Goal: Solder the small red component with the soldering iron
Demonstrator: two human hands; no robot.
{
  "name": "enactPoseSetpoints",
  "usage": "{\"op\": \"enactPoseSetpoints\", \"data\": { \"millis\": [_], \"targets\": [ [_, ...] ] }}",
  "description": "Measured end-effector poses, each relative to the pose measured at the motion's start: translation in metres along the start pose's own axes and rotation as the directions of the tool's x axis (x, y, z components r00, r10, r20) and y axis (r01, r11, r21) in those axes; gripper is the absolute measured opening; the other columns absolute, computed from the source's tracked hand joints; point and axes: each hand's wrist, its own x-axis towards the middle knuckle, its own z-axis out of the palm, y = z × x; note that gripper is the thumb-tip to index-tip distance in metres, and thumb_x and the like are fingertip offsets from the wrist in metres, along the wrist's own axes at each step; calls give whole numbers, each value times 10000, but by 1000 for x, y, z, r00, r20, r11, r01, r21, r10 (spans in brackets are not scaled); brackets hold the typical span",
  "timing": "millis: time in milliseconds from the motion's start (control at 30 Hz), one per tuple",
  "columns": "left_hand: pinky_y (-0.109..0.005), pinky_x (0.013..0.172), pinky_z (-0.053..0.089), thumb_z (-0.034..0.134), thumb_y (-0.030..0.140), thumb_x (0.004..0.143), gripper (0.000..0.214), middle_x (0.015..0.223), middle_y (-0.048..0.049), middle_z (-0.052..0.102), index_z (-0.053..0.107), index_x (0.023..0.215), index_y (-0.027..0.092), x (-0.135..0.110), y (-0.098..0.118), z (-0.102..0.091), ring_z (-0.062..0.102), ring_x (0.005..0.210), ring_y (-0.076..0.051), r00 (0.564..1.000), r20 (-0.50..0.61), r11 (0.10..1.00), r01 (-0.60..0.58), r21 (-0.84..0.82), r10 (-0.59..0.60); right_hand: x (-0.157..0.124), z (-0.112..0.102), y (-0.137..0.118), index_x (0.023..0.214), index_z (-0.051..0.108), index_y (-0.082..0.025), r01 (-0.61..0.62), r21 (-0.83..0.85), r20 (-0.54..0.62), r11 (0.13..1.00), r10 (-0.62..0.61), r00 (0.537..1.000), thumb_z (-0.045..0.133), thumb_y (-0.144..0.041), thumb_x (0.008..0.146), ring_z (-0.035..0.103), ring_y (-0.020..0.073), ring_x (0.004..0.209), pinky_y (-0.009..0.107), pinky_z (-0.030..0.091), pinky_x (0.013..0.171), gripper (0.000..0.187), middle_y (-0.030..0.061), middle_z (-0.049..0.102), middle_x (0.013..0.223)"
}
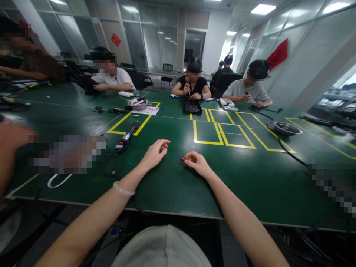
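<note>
My right hand (197,163) is just above the green table (172,189), its thumb and fingers pinched on a small red piece (183,159) with a dark end. The piece is too small for me to tell its kind. To the left of it, my left hand (155,152) hovers over the table with nothing in it, fingers reaching forward and thumb apart. A clear bracelet (124,188) circles my left wrist. Farther left lies an electric screwdriver (129,132) with a dark and blue body, apart from both hands.
Yellow tape outlines (208,142) mark the table ahead. Across it, a person works over a black tray (192,106), with others seated either side. A round metal dish (287,128) and a black cable (292,154) lie right. Another person's hand (16,135) is at left.
</note>
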Motion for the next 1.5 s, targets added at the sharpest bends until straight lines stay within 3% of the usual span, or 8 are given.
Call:
{"op": "enactPoseSetpoints", "data": {
  "millis": [100, 200, 300, 400, 633, 967, 1300, 1500],
  "targets": [
    [-369, 962, 446, 464, 352, 873, 451, 1257, -90, 521, 501, 1299, 209, 1, -26, -31, 551, 1105, -220, 994, -74, 959, 93, 268, -76, 0, 0, 0, 896, 597, -169, -3, -16, 5, 1000, 3, 1000, 687, -355, 758, 508, 107, 591, 239, 407, 573, 248, 0, 620, 743],
    [-438, 1048, 377, 499, 420, 855, 609, 1402, -144, 419, 391, 1403, 176, -1, -61, -65, 428, 1275, -313, 975, -143, 821, 222, 526, -172, -1, 0, 1, 904, 601, -169, 4, -43, 13, 999, -4, 1000, 679, -355, 765, 503, 106, 589, 236, 402, 574, 245, -5, 607, 724],
    [-495, 1006, 396, 533, 519, 817, 777, 1467, -208, 340, 300, 1445, 125, -5, -93, -90, 408, 1279, -400, 911, -158, 674, 390, 628, -380, -1, 0, 2, 907, 601, -170, 12, -63, 17, 998, -11, 1000, 675, -355, 768, 501, 106, 590, 236, 399, 577, 243, -5, 605, 725],
    [-499, 940, 438, 516, 476, 826, 734, 1418, -241, 401, 312, 1424, 103, -9, -112, -102, 455, 1235, -408, 854, -109, 600, 442, 667, -508, -1, 0, 3, 908, 597, -169, 15, -72, 20, 997, -14, 1000, 674, -353, 764, 497, 104, 590, 234, 397, 579, 246, -4, 610, 740],
    [-468, 838, 477, 537, 413, 808, 708, 1259, -242, 544, 314, 1421, 138, -3, -120, -105, 564, 1102, -385, 835, -78, 576, 440, 689, -544, -1, 0, 5, 908, 588, -167, 6, -70, 27, 998, -4, 1000, 665, -339, 767, 492, 100, 588, 228, 391, 573, 236, -13, 591, 722],
    [-422, 791, 490, 515, 366, 799, 598, 1125, -220, 603, 397, 1316, 91, -7, -59, -56, 593, 1009, -353, 890, -128, 575, 387, 721, -437, -1, 2, 3, 910, 603, -171, -2, -106, 16, 994, 4, 1000, 663, -348, 764, 517, 113, 604, 236, 405, 577, 237, 2, 622, 756],
    [-410, 767, 486, 522, 358, 799, 606, 1141, -196, 608, 394, 1343, 120, -2, 18, 11, 602, 1001, -342, 966, 122, 786, 109, 608, -229, -1, -2, 0, 895, 617, -181, 41, -223, -36, 974, -50, 998, 648, -333, 773, 497, 123, 593, 247, 386, 582, 198, -18, 578, 687],
    [-371, 836, 464, 557, 345, 794, 686, 1218, -181, 585, 335, 1416, 161, -17, 48, 39, 589, 1066, -303, 979, 167, 861, 12, 508, -112, -1, -2, 0, 886, 608, -183, 61, -256, -47, 965, -75, 996, 634, -314, 774, 499, 125, 611, 253, 399, 597, 175, -11, 596, 720]
  ]
}}
